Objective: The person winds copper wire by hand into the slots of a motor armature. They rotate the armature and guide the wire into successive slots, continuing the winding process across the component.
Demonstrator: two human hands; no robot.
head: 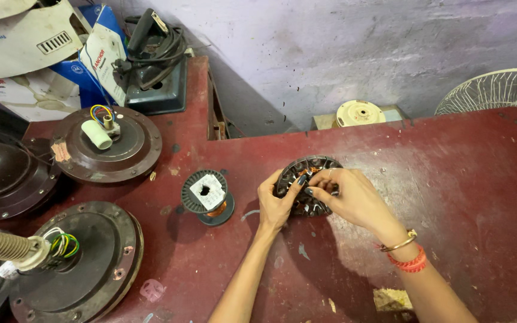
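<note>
A round slotted metal stator core (306, 167) with some copper wire in it lies on the dark red worktable (450, 179). My left hand (276, 200) holds its left rim, thumb resting on top. My right hand (348, 194) lies over its right side, fingers bent down onto the slots near the centre. A gold bangle and red thread sit on my right wrist. A black spool of copper wire (207, 194) stands just left of my left hand.
Two brown ceiling-fan motor housings (112, 146) (79, 257) with coloured wires sit at left. An electric iron (154, 45), cartons and a tag fill the back left. A cream motor cap (360, 112) and a white fan guard (504, 90) lie behind the table.
</note>
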